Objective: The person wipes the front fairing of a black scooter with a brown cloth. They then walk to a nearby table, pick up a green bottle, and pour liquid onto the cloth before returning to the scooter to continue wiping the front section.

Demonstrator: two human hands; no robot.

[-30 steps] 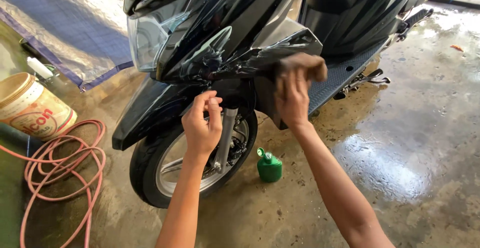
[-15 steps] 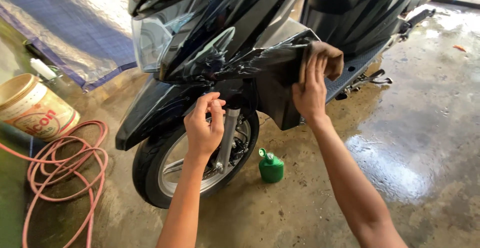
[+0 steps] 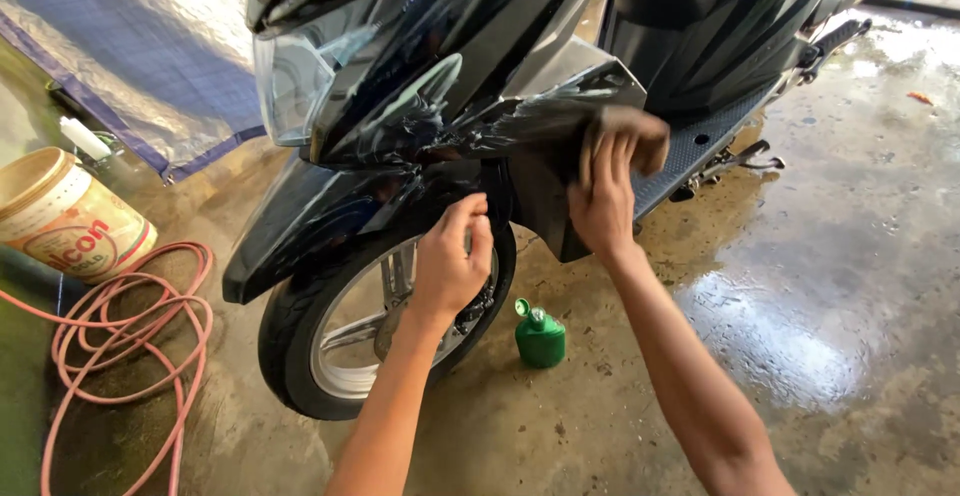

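On the wet concrete floor [image 3: 800, 286], the right hand [image 3: 605, 201] has slid its brown cloth [image 3: 630, 136] rearward along the glossy black scooter's side panel [image 3: 540, 106] (wiping continues), while the left hand [image 3: 450, 261], loosely curled and empty, hovers at the front wheel [image 3: 330, 356].

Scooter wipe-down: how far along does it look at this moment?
Looks done: the scooter bodywork shines and the concrete floor is wet, so rinsing seems past. In hand: the right hand presses a brown cloth against the side panel; the left hand rests by the front wheel. Left: cannot tell for the lower parts; the hose and green bottle lie out.
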